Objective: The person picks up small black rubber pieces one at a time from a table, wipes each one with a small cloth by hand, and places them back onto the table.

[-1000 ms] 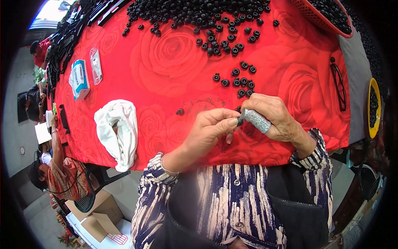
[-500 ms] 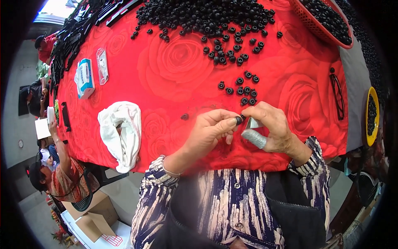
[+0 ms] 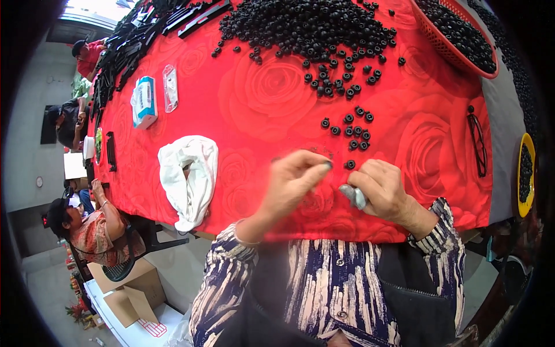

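My left hand (image 3: 292,184), slightly blurred, is closed in a pinch above the red cloth. A small dark thing shows at its fingertips, too smeared to name. My right hand (image 3: 380,188) is curled with its fingers together, silvery tape (image 3: 348,194) wrapped around the thumb; anything inside is hidden. One small black ring-shaped part (image 3: 350,164) lies just beyond the right fingers. Several more such black parts (image 3: 354,132) sit in a loose cluster farther off. A large heap of them (image 3: 300,26) spreads over the far side.
A bunched white cloth (image 3: 188,173), a tissue pack (image 3: 144,103) and a clear plastic case (image 3: 170,88) lie left. Black strips (image 3: 130,52) pile far left. A red basket (image 3: 430,32), glasses (image 3: 477,141) and yellow tray (image 3: 525,202) are right. Other people sit along the left edge.
The whole view has shifted, with the table appearing farther right. My hands have drawn slightly apart, and my right fingers have curled in from a spread pinch. The left hand has lifted and blurs with motion.
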`<state>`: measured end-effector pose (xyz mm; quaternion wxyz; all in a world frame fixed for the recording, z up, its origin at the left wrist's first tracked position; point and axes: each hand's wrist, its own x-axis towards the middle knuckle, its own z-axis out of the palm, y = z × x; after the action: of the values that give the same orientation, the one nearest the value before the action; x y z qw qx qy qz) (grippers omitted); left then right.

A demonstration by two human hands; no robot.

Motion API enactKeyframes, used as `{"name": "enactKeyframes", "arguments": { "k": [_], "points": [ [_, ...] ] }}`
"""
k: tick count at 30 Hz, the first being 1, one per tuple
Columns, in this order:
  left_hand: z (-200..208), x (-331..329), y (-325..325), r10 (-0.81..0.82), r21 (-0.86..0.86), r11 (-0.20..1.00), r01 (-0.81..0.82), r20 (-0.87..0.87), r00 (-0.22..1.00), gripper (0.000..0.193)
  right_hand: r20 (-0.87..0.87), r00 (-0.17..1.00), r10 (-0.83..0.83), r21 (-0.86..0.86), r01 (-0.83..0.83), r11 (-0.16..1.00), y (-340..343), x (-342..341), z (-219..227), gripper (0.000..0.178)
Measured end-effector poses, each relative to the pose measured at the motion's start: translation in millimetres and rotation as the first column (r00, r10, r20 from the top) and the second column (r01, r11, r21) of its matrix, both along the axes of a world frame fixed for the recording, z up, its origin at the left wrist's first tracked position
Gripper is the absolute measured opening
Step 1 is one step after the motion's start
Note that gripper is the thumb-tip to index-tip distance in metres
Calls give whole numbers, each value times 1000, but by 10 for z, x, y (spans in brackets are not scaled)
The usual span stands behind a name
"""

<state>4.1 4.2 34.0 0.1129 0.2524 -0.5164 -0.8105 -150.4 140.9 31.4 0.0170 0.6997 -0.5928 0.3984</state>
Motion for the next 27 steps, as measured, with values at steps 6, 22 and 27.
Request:
{"name": "enactKeyframes", "arguments": {
  "k": [6,22,27],
  "points": [
    [-146,330,-475,333,-804,594,-24,219,917,13,160,979,-130,170,103,980,-36,-69,-61,24],
    [-302,-624,-699,-183,-990,127,66,42,982,19,111,985,-131,170,111,979,-31,-159,-71,22],
    [-242,-634,-627,-173,-996,91,3,-13,985,16,124,985,-121,152,102,983,-53,-136,-80,23]
  ]
}}
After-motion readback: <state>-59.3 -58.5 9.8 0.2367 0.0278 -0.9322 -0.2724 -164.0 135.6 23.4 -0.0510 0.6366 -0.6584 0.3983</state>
